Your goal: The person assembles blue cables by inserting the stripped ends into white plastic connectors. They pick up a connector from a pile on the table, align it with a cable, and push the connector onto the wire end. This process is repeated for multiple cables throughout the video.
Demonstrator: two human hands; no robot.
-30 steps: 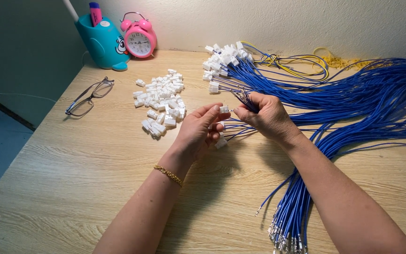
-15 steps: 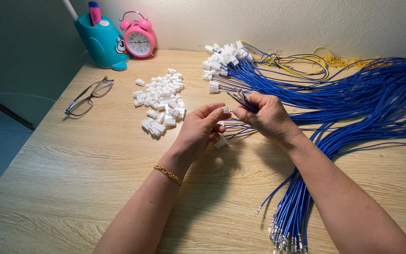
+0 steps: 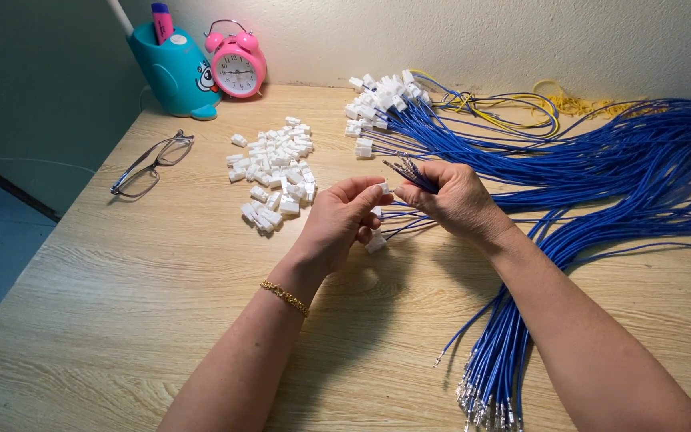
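Observation:
My left hand (image 3: 344, 218) pinches a small white plastic connector (image 3: 382, 188) between thumb and fingertips at the middle of the wooden table (image 3: 121, 320). My right hand (image 3: 456, 198) grips a small bunch of blue wires (image 3: 406, 170), their metal tips fanned out above the fist, and holds one wire end up against the connector. Another white connector (image 3: 375, 242) on blue wire lies just under my left hand. A loose pile of white connectors (image 3: 273, 174) sits to the left of my hands.
A large bundle of blue wires (image 3: 601, 168) covers the right side, with finished connector ends (image 3: 381, 96) at the back and bare metal tips (image 3: 485, 400) near the front edge. Yellow wires (image 3: 521, 104), eyeglasses (image 3: 149, 164), a teal pen holder (image 3: 171, 68) and a pink alarm clock (image 3: 236, 68) lie behind.
Both hands stay in nearly the same place. The fingers have shifted slightly as the wire end meets the connector.

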